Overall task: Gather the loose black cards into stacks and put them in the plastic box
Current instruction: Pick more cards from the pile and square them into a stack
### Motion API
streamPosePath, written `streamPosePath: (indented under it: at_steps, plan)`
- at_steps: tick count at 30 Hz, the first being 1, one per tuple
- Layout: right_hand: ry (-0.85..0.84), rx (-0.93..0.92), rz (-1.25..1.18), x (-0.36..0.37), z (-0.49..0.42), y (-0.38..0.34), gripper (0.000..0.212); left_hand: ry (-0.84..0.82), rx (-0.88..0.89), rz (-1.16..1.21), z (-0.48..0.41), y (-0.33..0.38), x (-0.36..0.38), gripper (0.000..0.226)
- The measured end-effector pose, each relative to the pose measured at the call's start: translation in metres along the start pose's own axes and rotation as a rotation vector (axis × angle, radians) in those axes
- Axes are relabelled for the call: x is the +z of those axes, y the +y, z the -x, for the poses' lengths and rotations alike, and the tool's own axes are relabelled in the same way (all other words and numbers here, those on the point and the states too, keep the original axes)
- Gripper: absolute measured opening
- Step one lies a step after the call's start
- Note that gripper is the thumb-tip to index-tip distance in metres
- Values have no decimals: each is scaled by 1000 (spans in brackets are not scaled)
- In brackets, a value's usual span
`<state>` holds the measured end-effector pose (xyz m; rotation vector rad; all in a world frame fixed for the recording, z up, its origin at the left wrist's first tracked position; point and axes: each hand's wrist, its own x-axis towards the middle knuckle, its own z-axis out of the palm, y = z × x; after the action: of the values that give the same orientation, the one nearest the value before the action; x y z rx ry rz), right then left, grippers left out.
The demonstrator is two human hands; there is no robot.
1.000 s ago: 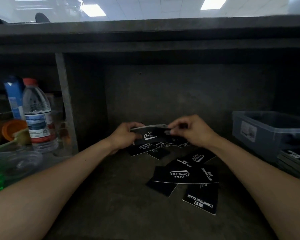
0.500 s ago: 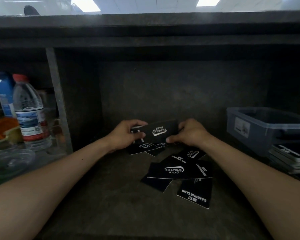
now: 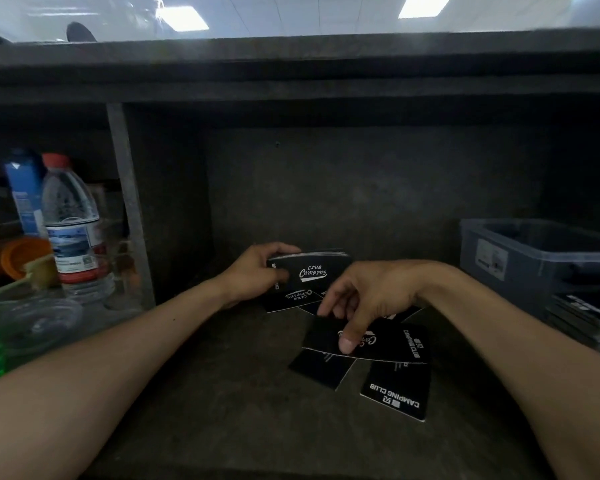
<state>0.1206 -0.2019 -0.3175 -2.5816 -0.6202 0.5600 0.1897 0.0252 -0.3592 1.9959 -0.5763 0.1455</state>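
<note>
On the shelf (image 3: 222, 393), left hand (image 3: 257, 271) grips a card stack (image 3: 312, 271); right hand (image 3: 371, 299) pinches a loose card (image 3: 392, 344).

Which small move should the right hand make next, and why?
Probably lift the top card and lay it on the stack in the left hand. The right hand pinches that card with thumb and fingers, it lies over other loose cards, and the stack is held close by.

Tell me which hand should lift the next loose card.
Right. The right hand has its thumb on the top loose card and its fingers at the far edge; the left hand grips the gathered stack.
</note>
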Motion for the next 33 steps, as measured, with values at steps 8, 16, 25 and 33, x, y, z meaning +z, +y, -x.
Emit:
streamPosePath:
  at_steps: [8, 16, 25, 33]
  plan:
    - [621, -64, -932, -14, -3, 16, 33, 12, -71, 49, -4, -2, 0, 40]
    - [784, 12, -959, 10, -29, 23, 33, -73, -160, 216, -6, -3, -4, 63]
    - [221, -47, -224, -10, 4, 15, 53, 23, -49, 38, 1, 2, 3, 46]
    - [120, -84, 0, 3, 1, 2, 49, 17, -43, 51, 0, 2, 3, 46]
